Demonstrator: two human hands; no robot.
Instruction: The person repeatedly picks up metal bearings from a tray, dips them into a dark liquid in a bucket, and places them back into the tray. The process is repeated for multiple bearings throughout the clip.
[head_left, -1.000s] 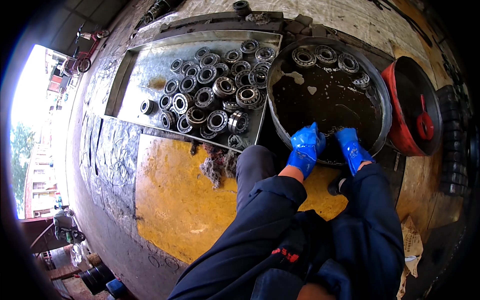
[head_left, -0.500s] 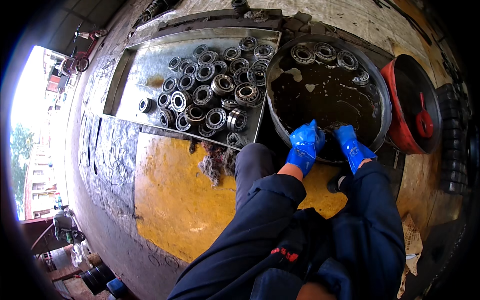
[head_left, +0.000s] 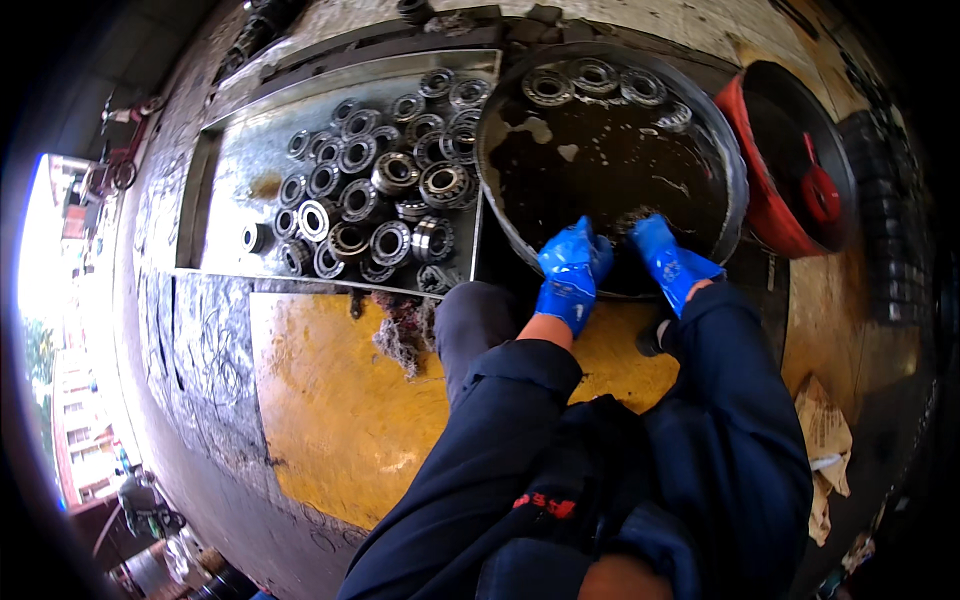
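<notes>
Both my hands wear blue rubber gloves and work at the near side of a large round metal basin (head_left: 737, 190) of dark, oily liquid. My left hand (head_left: 576, 262) is closed, its fingers curled; whatever it grips is hidden beneath the glove. My right hand (head_left: 664, 252) is closed at the fingertips on a frayed, brownish wad of fibres (head_left: 632, 217), which sits between the two hands just at the liquid. Along the basin's far side, several roller bearings (head_left: 593, 76) lie partly in the liquid.
Left of the basin, a shallow metal tray (head_left: 225, 225) holds several roller bearings (head_left: 397, 173). A red tub (head_left: 765, 215) with a red round-headed tool (head_left: 820, 192) stands to the right. Grey fibre waste (head_left: 397, 345) lies beside my knee on a yellow board (head_left: 340, 400). Torn cardboard (head_left: 823, 430) is at lower right.
The view has shifted, so the tray, basin and tub now appear further left and higher. My hands stay at the basin's near side; the right hand's fingers have turned slightly toward the left hand.
</notes>
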